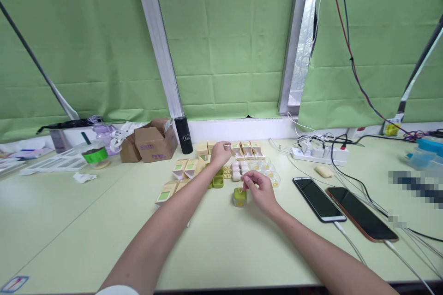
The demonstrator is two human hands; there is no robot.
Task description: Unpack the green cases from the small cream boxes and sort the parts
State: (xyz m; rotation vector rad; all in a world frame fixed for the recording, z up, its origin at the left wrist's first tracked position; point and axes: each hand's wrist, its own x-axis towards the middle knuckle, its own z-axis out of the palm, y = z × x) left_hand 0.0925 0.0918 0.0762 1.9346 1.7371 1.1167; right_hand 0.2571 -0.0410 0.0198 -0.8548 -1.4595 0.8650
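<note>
My right hand (260,190) pinches the small cord loop on a little clear container with a green lid (240,196), which stands upright on the table in front of me. My left hand (220,153) is stretched farther out, between two groups of small cream cartons; its fingers are curled together, and what they hold, if anything, does not show. Beneath that wrist lie several green lids (218,181). Small yellow pieces (227,172), white-and-pink rolls (236,173) and several clear containers (274,178) are grouped beyond my right hand.
Cream cartons with green labels (167,193) stand left of my left forearm, and open cartons (246,150) stand at the back. Two phones (318,199) on cables, a power strip (320,156) and loose wires occupy the right. A cardboard box (155,142) and black cylinder (183,135) are back left.
</note>
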